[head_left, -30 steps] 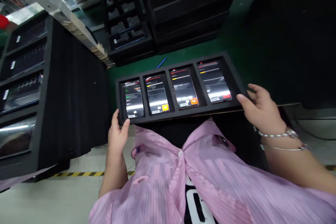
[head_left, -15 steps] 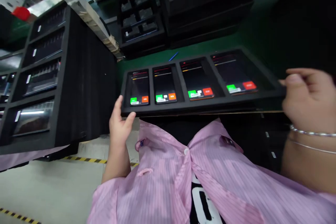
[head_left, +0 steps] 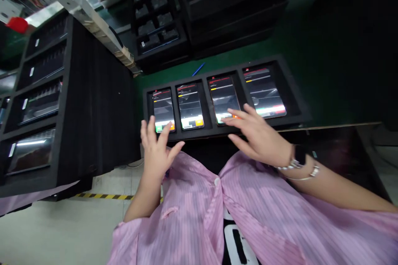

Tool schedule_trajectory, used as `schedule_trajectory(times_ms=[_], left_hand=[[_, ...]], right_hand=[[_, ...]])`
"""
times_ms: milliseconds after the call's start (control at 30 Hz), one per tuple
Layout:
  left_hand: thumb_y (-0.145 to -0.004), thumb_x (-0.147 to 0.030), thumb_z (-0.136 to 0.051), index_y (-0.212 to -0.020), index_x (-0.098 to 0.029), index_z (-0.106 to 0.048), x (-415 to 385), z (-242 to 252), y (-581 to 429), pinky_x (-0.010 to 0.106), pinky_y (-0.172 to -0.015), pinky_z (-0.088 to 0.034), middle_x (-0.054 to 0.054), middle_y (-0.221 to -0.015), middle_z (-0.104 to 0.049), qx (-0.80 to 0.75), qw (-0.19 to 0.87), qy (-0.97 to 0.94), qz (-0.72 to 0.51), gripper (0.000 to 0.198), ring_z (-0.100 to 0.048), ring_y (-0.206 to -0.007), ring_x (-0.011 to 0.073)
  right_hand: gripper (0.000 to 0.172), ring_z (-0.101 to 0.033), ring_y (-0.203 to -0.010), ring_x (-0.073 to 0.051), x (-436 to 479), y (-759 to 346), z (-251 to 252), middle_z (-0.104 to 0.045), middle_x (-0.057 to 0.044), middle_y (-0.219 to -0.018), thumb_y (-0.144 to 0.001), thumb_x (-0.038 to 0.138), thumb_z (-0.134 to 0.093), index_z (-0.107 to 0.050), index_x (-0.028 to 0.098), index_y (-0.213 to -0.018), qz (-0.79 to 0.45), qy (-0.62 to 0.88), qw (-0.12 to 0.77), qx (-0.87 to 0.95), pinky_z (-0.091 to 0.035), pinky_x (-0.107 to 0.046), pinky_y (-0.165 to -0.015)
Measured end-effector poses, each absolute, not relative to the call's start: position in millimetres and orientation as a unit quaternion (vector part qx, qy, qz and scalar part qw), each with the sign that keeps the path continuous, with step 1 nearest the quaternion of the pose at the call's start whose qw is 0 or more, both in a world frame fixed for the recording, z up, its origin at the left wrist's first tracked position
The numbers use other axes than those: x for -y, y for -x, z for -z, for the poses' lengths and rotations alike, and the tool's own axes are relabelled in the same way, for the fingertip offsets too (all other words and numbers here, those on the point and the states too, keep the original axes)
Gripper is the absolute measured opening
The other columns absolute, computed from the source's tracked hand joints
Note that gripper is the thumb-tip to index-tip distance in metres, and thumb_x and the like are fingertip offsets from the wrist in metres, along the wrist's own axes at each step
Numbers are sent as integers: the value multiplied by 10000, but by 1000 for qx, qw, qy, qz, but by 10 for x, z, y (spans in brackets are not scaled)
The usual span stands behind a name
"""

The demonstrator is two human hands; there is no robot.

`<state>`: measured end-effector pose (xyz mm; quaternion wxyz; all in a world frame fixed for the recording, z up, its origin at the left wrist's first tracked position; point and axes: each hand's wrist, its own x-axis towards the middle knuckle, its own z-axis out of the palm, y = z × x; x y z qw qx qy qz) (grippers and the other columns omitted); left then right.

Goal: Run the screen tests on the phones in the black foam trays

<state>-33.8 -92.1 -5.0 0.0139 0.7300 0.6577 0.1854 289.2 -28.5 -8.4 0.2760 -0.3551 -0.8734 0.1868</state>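
Note:
A black foam tray (head_left: 205,101) lies on the green table in front of me, with several smartphones in its slots, their screens lit. My left hand (head_left: 158,147) has its fingers spread over the near left corner, by the leftmost phone (head_left: 163,107). My right hand (head_left: 258,134) is stretched out, fingers apart, over the lower end of the third phone from the left (head_left: 222,95). Whether its fingertips touch the screen I cannot tell. Neither hand holds anything. The rightmost phone (head_left: 260,87) and the second phone (head_left: 189,101) lie flat in their slots.
A blue pen (head_left: 198,69) lies behind the tray on the green table (head_left: 230,56). At left stands a tall stack of black foam trays (head_left: 96,103), phones in its top one. Another black tray (head_left: 161,51) stands at the back, beside a pale post (head_left: 102,29).
The tray has come down flat onto the table. My right hand has let go of its right edge and moved left over the phones. My left hand has released the left corner and spread its fingers.

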Motion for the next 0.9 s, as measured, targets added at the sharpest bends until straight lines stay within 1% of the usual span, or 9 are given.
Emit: schedule_trajectory(times_ms=[133,200,267,367,467,533,633,767,900], left_hand=[[-925,-582,-706,-1389,-283,-682,795,212,122,709,-1245,-224,172,-1674,-376,-615,6,-774,-153,552,-207,-1585,486],[-933,-574,-700,-1364,-284,-702,754,299,93,701,-1251,-213,165,-1641,-441,-614,-10,-775,-147,519,-256,-1572,478],[-940,-594,-681,-1405,-283,-672,733,365,97,673,-1250,-240,159,-1623,-472,-611,-25,-775,-158,560,-291,-1564,462],[-936,-631,-665,-1482,-268,-602,728,425,114,631,-1246,-271,161,-1614,-486,-605,-35,-775,-176,658,-306,-1563,445],[-931,-673,-646,-1498,-260,-580,739,417,114,633,-1252,-248,167,-1608,-491,-603,-31,-776,-185,705,-292,-1568,445],[-932,-706,-617,-1516,-234,-552,730,362,114,644,-1252,-246,188,-1623,-460,-605,-9,-771,-198,754,-257,-1580,447],[-948,-692,-601,-1522,-199,-529,665,246,118,639,-1257,-258,206,-1639,-421,-607,25,-760,-231,759,-226,-1591,432],[-969,-577,-635,-1413,-198,-625,534,203,92,616,-1268,-261,182,-1590,-490,-616,9,-748,-246,584,-277,-1573,411],[-962,-547,-640,-1383,-225,-656,493,284,28,612,-1272,-255,145,-1553,-545,-645,-10,-736,-204,530,-337,-1546,410]], right_hand=[[341,-556,-1396,-357,277,-2898,251,-690,-147,-1321,-1048,253,-498,-554,147,-1367,-158,370,268,875,-397,-698,-1204],[369,-565,-1388,-341,285,-3070,222,-684,-136,-1337,-1029,246,-535,-551,171,-1391,-144,397,301,855,-389,-667,-1225],[365,-611,-1335,-332,292,-3282,194,-708,-114,-1288,-1003,235,-565,-584,206,-1366,-115,436,331,829,-394,-649,-1228],[281,-664,-1251,-352,301,-3525,266,-739,-117,-1183,-987,254,-575,-649,197,-1251,-75,489,335,802,-446,-664,-1175],[214,-673,-1234,-361,323,-3579,385,-755,-102,-1122,-991,261,-572,-664,189,-1170,-65,507,334,792,-510,-655,-1117],[194,-657,-1269,-346,335,-3520,390,-756,-91,-1143,-982,228,-591,-653,208,-1164,-75,504,361,781,-525,-620,-1125],[229,-619,-1326,-344,309,-3349,297,-737,-104,-1226,-967,204,-616,-619,220,-1195,-105,469,390,785,-486,-629,-1166],[296,-560,-1385,-371,221,-3079,267,-691,-131,-1335,-987,260,-601,-565,184,-1271,-141,410,335,837,-422,-679,-1191],[341,-527,-1408,-397,209,-2897,407,-636,-168,-1414,-1009,324,-586,-564,145,-1298,-81,418,287,858,-432,-653,-1177]])
